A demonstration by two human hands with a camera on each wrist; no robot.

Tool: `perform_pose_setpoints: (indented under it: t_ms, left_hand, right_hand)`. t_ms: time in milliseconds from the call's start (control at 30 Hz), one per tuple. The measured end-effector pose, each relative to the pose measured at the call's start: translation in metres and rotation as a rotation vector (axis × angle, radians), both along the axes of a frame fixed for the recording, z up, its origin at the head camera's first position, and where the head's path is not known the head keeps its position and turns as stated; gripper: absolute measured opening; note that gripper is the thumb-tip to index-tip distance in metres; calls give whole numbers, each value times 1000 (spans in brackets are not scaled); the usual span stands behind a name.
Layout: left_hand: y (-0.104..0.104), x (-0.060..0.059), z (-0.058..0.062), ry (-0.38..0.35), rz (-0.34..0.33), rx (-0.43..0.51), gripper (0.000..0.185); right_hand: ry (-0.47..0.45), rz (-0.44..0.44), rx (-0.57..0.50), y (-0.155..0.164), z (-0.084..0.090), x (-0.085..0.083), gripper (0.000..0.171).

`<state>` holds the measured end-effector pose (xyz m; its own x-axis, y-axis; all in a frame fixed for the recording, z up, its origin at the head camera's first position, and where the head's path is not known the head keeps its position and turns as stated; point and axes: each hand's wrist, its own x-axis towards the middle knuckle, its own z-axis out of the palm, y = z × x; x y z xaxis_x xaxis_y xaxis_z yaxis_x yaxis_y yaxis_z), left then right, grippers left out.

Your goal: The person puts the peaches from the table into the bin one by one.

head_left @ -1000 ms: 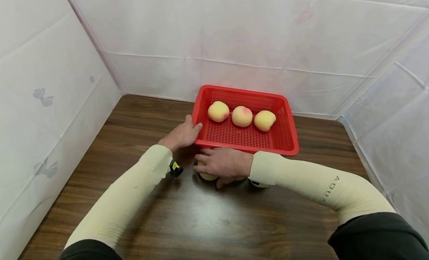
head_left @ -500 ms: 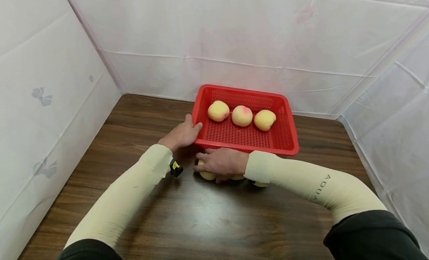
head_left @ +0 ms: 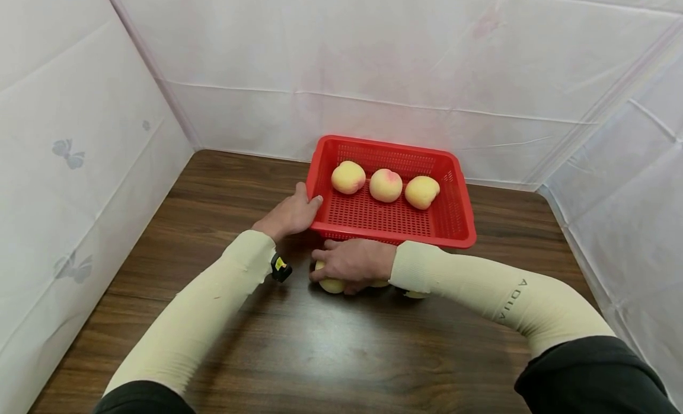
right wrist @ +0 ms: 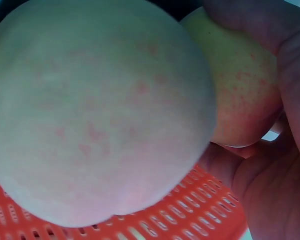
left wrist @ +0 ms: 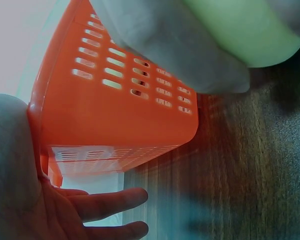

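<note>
A red plastic basket (head_left: 352, 231) with perforated walls stands at the back of the table, three yellow-pink peaches (head_left: 386, 185) in a row inside it. My left hand (head_left: 290, 215) holds the basket's front left corner, thumb over the rim; in the left wrist view two fingers (left wrist: 112, 204) extend beside the wall. Just before the basket, my right hand (head_left: 356, 261) grips a peach (head_left: 332, 285) on its left, thumb and fingers around it in the right wrist view. A second peach (right wrist: 100, 115) looms large there, mostly hidden under the hand from above. Another peach (head_left: 415, 295) shows below the right wrist.
The dark wooden table (head_left: 320, 360) extends toward me from the basket. White sheeting (head_left: 384, 64) walls it at the back and both sides. A black strap device (head_left: 280, 268) sits on my left wrist.
My right hand and forearm have shifted slightly left, uncovering more of the middle peach on the table. The left hand and the basket have stayed in place.
</note>
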<state>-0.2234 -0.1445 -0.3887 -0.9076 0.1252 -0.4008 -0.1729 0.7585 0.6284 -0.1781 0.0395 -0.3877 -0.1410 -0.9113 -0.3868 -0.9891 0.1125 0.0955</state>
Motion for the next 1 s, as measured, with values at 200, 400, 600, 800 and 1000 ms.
perform_pose_setpoints:
  t_ms: [200,400,600,800,1000]
  left_hand:
    - [0,0,-1,11,-1,3,52]
    - [0,0,0,13,-1,11,51]
    - [-1,2,0,15,-4,6,51]
    - [0,1,0,22,0,13,49]
    - [0,0,-1,8,1,14,50]
  right_hand:
    - [-22,5,-5,2,9,4,66]
    - [19,48,-14,3,19,6,66]
    - [25,61,-10,4,27,7,65]
    - [7,56,-3,4,35,7,69]
    - [22,61,-17,5,42,9,69]
